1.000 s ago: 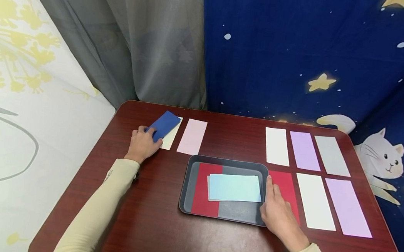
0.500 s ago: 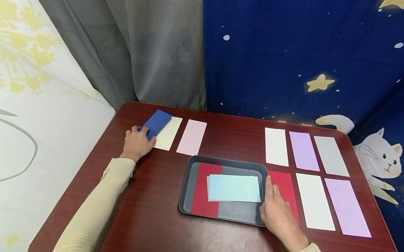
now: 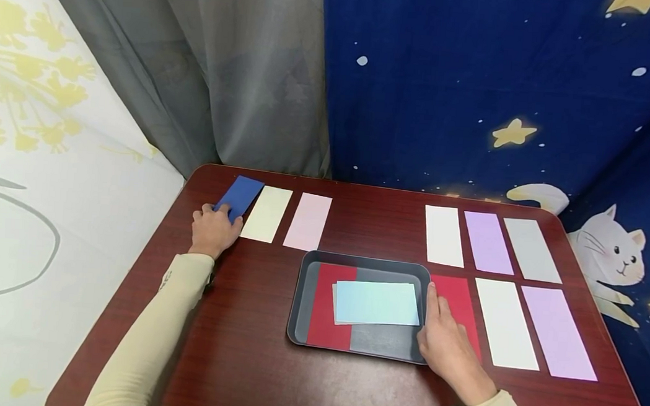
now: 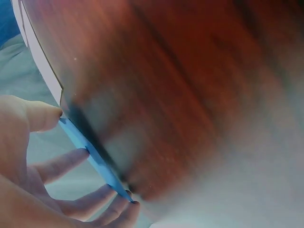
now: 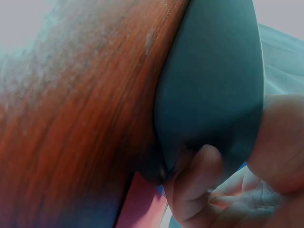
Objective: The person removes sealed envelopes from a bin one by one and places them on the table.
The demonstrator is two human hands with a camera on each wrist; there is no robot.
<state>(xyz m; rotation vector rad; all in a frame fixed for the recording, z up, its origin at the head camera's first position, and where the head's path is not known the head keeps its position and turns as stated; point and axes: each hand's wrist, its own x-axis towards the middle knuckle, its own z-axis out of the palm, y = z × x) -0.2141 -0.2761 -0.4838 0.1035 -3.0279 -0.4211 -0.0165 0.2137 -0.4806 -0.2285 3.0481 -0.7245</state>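
Note:
In the head view my left hand [image 3: 214,230] holds a dark blue paper card [image 3: 242,193] at the table's far left. The left wrist view shows the thumb and spread fingertips along the edges of this card [image 4: 97,159], close over the wood. My right hand [image 3: 449,341] grips the right rim of a dark grey baking tray [image 3: 375,339]. Up close, curled fingers press the tray's outer wall [image 5: 213,80] from below. Inside the tray a light blue card [image 3: 377,302] overlaps a paler card and a red card [image 3: 329,337].
A cream card [image 3: 267,215] and a pink card [image 3: 308,220] lie right of the blue one. On the right side sit white [image 3: 444,235], lilac [image 3: 489,243] and grey [image 3: 533,250] cards, more cards nearer, and a red card [image 3: 456,298] partly under my right hand. Curtains hang behind.
My left hand has slid the dark blue card leftward, off the cream card, and turned it to line up more with its neighbours. The right hand and the tray stay put.

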